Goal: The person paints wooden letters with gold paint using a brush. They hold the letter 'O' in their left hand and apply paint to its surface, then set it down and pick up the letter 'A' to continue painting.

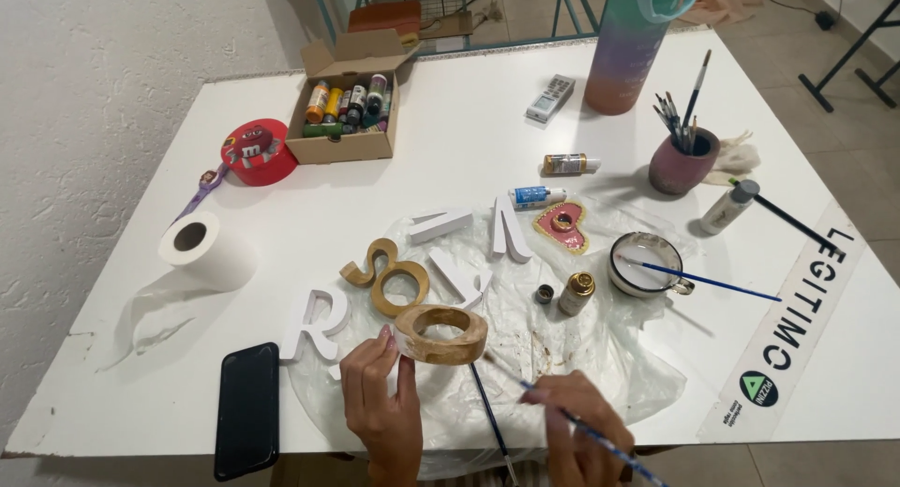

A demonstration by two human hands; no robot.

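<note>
Letters (394, 271) and bottle (576, 293) crowd the sheet's (600, 365) middle.

Two hands (380, 403). Wooden letters: three gold-painted (441, 334), four white (317, 323). One paper roll (199, 248). One phone (247, 407). One cardboard box (342, 149) of paint bottles. One brush cup (682, 165). One mug (643, 264).

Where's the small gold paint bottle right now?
Head view, centre of the table: the gold paint bottle stands on the plastic sheet, between its loose cap and the white mug.

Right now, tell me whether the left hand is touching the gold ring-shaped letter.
Touching. The head view shows the left hand gripping the gold ring letter at its left edge, fingertips pressed on its rim.
</note>
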